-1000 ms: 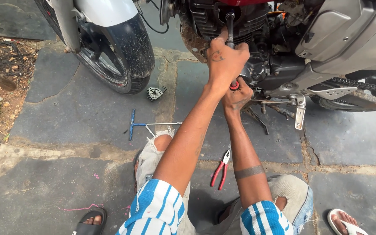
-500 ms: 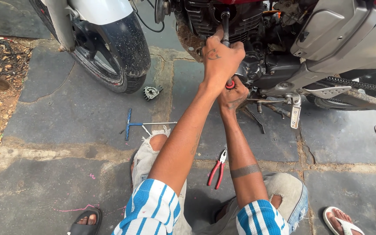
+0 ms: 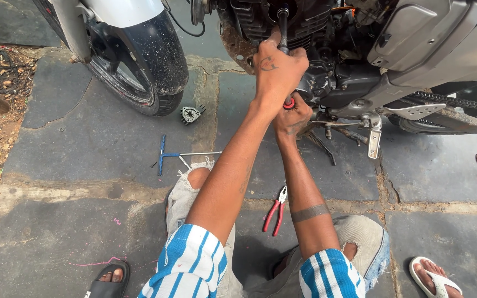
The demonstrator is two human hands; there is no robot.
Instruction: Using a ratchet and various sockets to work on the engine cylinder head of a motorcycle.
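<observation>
Two hands work close together at the engine [image 3: 305, 33] of a motorcycle [image 3: 426, 49], and compared with a second ago they sit at the same spot: the left hand [image 3: 276, 72] remains wrapped around the dark shaft of a long tool [image 3: 283, 25], and the right hand [image 3: 292, 117] stays tucked just beneath it. Only the view has drifted a little, so the work on this one point is evidently still under way. The left hand's fingers are closed tight on the shaft, knuckles up, with the tool's upper end poking out above the fist and running into the engine's finned side. The right hand is curled under the left fist around a small red-ringed part [image 3: 289, 103] at the tool's lower end; how firmly it pinches is hidden by the left wrist, so I cannot tell.

The tool looks like a straight, dark steel rod, slim and plain. The engine it enters is black, grimy and rust-stained on the casing to the left of the grip.

Below the grip, near the person's knees, red-handled pliers [image 3: 275, 209] lie on the stone paving [image 3: 84, 143]. Left of the forearm rests a blue T-handle wrench [image 3: 175, 155], and further up, beside the front tyre [image 3: 150, 60], a small toothed metal part [image 3: 191, 114].
</observation>
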